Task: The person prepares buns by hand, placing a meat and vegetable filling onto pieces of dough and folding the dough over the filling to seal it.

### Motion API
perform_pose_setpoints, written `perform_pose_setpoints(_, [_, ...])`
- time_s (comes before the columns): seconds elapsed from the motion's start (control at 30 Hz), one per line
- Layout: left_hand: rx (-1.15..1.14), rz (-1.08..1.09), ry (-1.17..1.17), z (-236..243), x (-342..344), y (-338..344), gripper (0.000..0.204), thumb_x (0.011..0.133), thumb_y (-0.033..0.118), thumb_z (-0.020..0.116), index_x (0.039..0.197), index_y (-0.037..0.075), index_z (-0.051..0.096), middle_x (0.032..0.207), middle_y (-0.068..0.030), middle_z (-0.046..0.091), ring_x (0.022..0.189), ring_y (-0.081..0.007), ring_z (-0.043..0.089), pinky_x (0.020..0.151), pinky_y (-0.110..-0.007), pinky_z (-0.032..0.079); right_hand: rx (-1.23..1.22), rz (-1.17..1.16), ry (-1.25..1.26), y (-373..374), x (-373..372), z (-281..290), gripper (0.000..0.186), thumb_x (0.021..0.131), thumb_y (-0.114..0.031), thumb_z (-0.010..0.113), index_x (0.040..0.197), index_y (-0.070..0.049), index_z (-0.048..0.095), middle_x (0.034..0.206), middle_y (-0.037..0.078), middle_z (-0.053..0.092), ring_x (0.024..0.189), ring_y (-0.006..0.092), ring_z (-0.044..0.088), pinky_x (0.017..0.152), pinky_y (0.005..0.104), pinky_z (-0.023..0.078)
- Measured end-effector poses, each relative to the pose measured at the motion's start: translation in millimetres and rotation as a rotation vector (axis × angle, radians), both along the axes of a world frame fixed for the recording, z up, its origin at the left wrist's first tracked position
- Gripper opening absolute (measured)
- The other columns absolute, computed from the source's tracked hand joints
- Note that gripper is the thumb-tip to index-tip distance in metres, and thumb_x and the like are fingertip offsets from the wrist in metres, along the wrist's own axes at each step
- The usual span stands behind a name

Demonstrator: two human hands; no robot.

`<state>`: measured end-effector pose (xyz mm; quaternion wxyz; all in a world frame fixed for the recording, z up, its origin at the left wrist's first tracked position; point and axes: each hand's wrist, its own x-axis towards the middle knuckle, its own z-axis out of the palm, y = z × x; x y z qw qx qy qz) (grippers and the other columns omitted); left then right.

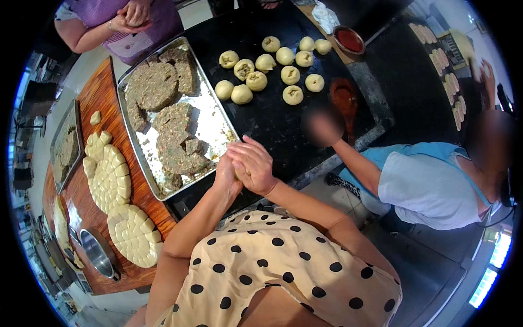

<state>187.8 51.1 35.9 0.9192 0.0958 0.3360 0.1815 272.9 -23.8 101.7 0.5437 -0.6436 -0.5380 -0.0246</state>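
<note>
My left hand (pixel 224 177) and my right hand (pixel 254 166) are cupped together beside the tray's lower right corner. Between the palms a small bit of pale dough shows; the fingers cover most of it. Just left of them lies a metal tray (pixel 213 95) with slabs of speckled ground filling (pixel 155 87). On the black tabletop (pixel 267 122) beyond my hands sit several round dough balls (pixel 256 81). Some have puckered or cracked tops, and filling shows in an opening of one dough ball (pixel 243 68).
At left, a wooden table (pixel 98 261) bears cut dough rounds (pixel 133 234), a metal pot (pixel 98 252) and another tray (pixel 80 143). A co-worker's hand (pixel 324 126) reaches over the black table from the right. Another person (pixel 117 24) stands far left. A red-filled bowl (pixel 348 40) sits at the back.
</note>
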Motion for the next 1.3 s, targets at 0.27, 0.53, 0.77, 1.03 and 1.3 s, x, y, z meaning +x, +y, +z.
perform_pose_setpoints(0.27, [0.018, -0.159, 0.104, 53, 31, 6, 0.041, 0.104, 0.04, 0.042, 0.127, 0.008, 0.053, 0.118, -0.0088, 0.06, 0.104, -0.0197, 0.061, 0.095, -0.038, 0.05, 0.023, -0.055, 0.314, 2, 29, -22, 0.02, 0.091, -0.011, 0.055, 0.09, 0.0, 0.071, 0.094, 0.012, 0.071, 0.092, 0.0251, 0.068, 0.095, 0.0413, 0.049])
perform_pose_setpoints(0.53, [0.576, -0.268, 0.42, 30, -59, 26, 0.035, 0.1, 0.029, 0.057, 0.115, -0.002, 0.064, 0.109, -0.0104, 0.068, 0.102, -0.0165, 0.064, 0.092, -0.03, 0.05, 0.128, -0.378, 0.153, 48, 132, -37, 0.026, 0.102, -0.016, 0.048, 0.104, 0.004, 0.066, 0.108, 0.016, 0.068, 0.103, 0.0286, 0.062, 0.093, 0.0374, 0.046])
perform_pose_setpoints(0.77, [1.342, -0.582, 1.104, -23, -203, 14, 0.051, 0.085, 0.027, 0.074, 0.125, 0.001, 0.058, 0.119, -0.0184, 0.061, 0.108, -0.0324, 0.061, 0.092, -0.04, 0.05, -0.32, -0.327, 0.24, -8, 89, -125, 0.022, 0.094, -0.008, 0.058, 0.111, 0.001, 0.067, 0.121, 0.017, 0.064, 0.113, 0.0315, 0.061, 0.096, 0.0388, 0.048])
perform_pose_setpoints(1.03, [1.428, -0.833, 1.117, -53, -179, -15, 0.063, 0.073, 0.02, 0.08, 0.129, 0.014, 0.052, 0.11, -0.0164, 0.05, 0.1, -0.0367, 0.06, 0.084, -0.044, 0.051, -0.573, 0.05, 0.485, -74, -46, -122, 0.019, 0.094, -0.005, 0.056, 0.108, -0.003, 0.069, 0.107, 0.013, 0.069, 0.096, 0.0278, 0.069, 0.082, 0.0342, 0.053])
perform_pose_setpoints(1.3, [1.447, -0.817, 0.295, -34, -79, -30, 0.066, 0.073, 0.016, 0.078, 0.133, 0.005, 0.052, 0.118, -0.0185, 0.061, 0.103, -0.0355, 0.063, 0.091, -0.039, 0.05, -0.487, -0.284, 0.63, -101, -46, -114, 0.022, 0.098, -0.005, 0.054, 0.116, -0.001, 0.066, 0.109, 0.011, 0.069, 0.1, 0.0167, 0.067, 0.087, 0.0281, 0.051])
